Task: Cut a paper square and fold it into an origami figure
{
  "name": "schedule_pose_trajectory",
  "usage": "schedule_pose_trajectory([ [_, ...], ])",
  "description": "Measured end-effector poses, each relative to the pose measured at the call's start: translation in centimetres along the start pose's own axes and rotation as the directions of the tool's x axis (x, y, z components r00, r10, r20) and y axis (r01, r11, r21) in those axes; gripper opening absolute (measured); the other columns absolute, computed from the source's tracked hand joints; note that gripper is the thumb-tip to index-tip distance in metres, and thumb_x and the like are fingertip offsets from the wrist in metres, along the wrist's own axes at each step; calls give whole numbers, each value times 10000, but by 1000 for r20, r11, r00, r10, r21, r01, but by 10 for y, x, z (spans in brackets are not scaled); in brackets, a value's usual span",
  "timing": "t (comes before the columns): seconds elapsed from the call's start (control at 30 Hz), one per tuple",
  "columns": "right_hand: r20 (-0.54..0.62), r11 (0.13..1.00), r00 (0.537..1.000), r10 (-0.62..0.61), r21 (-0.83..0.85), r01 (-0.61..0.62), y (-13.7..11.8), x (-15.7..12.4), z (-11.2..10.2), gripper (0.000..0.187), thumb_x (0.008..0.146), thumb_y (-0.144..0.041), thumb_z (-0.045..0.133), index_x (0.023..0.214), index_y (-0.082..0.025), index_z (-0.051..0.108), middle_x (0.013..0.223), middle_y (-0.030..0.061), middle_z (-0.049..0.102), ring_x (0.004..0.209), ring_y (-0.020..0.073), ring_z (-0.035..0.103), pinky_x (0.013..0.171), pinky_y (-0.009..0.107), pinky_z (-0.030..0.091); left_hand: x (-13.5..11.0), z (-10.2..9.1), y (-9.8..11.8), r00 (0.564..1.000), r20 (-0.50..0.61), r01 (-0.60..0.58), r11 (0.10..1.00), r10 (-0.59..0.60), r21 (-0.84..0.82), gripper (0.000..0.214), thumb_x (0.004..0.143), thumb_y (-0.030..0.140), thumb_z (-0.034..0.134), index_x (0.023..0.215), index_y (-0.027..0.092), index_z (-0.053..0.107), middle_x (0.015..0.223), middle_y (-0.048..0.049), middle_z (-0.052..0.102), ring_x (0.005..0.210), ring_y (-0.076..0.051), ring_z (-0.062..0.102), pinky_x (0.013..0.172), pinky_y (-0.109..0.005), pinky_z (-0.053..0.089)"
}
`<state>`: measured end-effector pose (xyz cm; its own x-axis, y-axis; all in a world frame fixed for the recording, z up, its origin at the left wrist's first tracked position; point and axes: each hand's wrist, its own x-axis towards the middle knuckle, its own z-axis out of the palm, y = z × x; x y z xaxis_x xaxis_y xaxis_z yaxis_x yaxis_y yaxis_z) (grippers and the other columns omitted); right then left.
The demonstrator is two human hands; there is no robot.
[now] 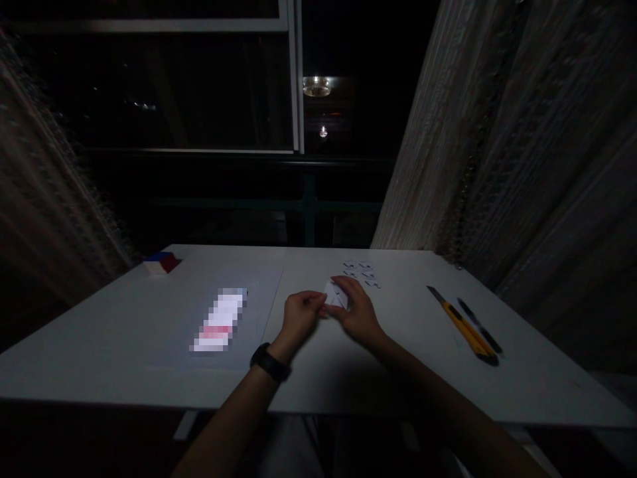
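Between my two hands, a little above the white table (308, 372), is a small piece of white paper (336, 295) with dark lines on it. My left hand (303, 312) pinches its left edge between thumb and fingers. From the other side my right hand (357, 309) grips it, fingers on the top edge and thumb low. Just beyond the hands lie several small white paper pieces (367, 275) with dark marks, set out in rows. A black band (270, 363) is around my left wrist.
Left of my hands a lit, blurred phone screen (219, 320) lies on a large pale sheet (269, 302). A red, white and blue block (160, 263) sits at the far left. To the right lie a yellow utility knife (465, 326) and a pen (480, 325). Curtains (423, 133) hang behind.
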<state>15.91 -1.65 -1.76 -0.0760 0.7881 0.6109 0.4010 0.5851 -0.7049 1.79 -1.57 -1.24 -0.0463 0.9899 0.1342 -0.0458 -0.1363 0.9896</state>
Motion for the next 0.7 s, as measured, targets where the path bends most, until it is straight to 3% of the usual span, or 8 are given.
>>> schedule_pose_trajectory([
  [0.07,24,984,995,101,142,-104,2,1,1,668,612,-270,690,1219,-253,412,1095,72,506,994,225,519,849,379,418,0,-1,0,998,4,-57,995,57,80,201,632,304,660,690,111,655,507,-31,609,463,-138,557,476,-234,434],
  [0.17,143,865,962,232,423,-271,7,4,1,820,564,-276,709,1269,-261,289,994,54,524,846,197,580,724,335,474,-3,-3,1,987,13,-160,963,161,215,197,686,328,607,714,139,656,545,-31,623,507,-146,571,507,-234,426],
  [0.27,258,713,926,275,591,-377,9,6,-1,877,497,-254,736,1254,-293,295,994,43,543,867,207,588,720,332,482,-5,-5,1,965,-34,-235,916,260,326,205,728,342,563,725,159,654,592,-29,638,552,-144,581,541,-230,418],
  [0.33,316,628,904,290,650,-428,7,4,0,868,490,-236,740,1243,-299,314,1000,38,567,921,214,581,757,340,476,-4,-6,-1,960,-95,-222,925,262,309,219,735,355,556,755,157,648,622,-34,648,561,-146,587,543,-234,425],
  [0.5,305,472,843,444,719,-509,-1,-1,12,573,582,-272,720,1094,-231,467,903,29,625,811,174,621,760,324,473,-1,0,-8,980,-180,-84,996,80,-18,266,669,355,626,791,119,621,649,-67,663,577,-172,618,538,-261,474],
  [0.6,333,428,838,432,742,-515,-4,1,20,334,644,-350,675,898,-154,584,796,42,640,725,153,621,773,316,470,-1,6,-9,986,-166,-45,988,20,-147,296,633,347,661,791,101,616,664,-84,669,615,-190,635,556,-280,496],
  [0.7,337,416,830,445,743,-525,-4,5,23,292,627,-372,681,769,-124,623,671,41,633,641,150,609,718,311,485,-3,11,-8,986,-165,-35,981,2,-193,309,621,348,673,784,93,610,681,-94,671,624,-192,639,567,-292,510],
])
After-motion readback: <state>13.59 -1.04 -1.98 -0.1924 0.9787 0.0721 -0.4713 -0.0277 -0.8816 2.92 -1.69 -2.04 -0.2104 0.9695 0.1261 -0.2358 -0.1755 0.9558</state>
